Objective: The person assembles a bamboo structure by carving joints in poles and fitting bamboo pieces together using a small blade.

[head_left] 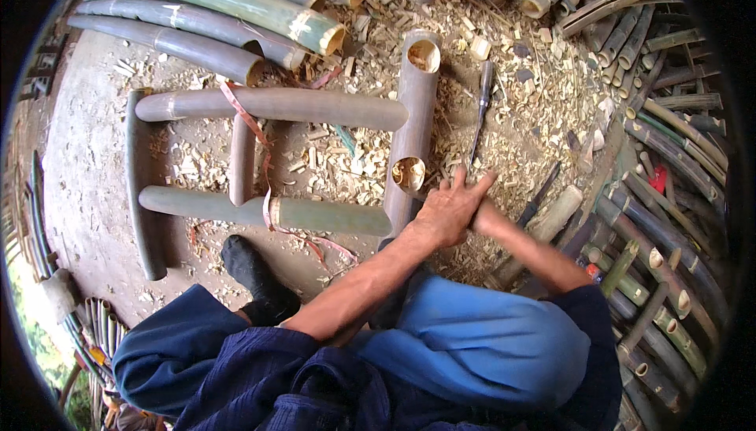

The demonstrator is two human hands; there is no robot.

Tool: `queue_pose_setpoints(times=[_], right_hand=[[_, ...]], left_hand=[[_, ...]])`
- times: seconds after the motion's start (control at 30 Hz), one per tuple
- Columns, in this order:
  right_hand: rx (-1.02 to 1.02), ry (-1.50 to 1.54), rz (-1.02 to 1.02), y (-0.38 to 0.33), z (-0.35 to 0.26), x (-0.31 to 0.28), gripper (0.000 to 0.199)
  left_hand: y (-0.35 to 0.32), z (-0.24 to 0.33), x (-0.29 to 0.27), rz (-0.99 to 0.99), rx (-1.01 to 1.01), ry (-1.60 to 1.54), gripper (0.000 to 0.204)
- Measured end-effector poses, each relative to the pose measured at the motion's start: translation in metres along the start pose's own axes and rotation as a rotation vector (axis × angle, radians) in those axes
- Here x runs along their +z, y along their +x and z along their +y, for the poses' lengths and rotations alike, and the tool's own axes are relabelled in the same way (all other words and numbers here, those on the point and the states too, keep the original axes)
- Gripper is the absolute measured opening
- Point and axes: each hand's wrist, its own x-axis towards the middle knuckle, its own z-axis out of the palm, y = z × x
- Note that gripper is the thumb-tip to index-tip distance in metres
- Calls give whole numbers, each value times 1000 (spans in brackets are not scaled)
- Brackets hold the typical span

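Observation:
My left hand [445, 217] is beside the lower part of a thick bamboo post [411, 135], close to its lower round cut hole. Its visible fingers look spread apart. My right hand [479, 204] overlaps it from the right; its fingers are mostly hidden and blurred. What lies under the hands cannot be made out. Just beyond the fingertips, a long thin chisel-like tool [485, 88] with a dark handle lies on the shavings. The post is joined to two long bamboo rails [276, 106], a short crosspiece [241, 161] and a curved end piece [143, 187], forming a frame.
Pale wood chips [543, 108] cover the ground. A red strap [248, 122] wraps the rails. A dark-handled blade [539, 193] lies right of my hands. Bamboo poles [228, 9] lie at the far left, and stacked bamboo pieces [669, 218] fill the right. My socked foot [256, 277] is by the frame.

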Motion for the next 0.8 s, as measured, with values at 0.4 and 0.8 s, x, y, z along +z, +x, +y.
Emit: queue_pose_setpoints(times=[0.4,0.8], right_hand=[[202,442,571,-40,-16,-3,40],[100,-133,874,33,22,-14,38]], left_hand=[[-117,50,-111,665,164,-454,45],[-97,15,48,-78,30,-720,27]])
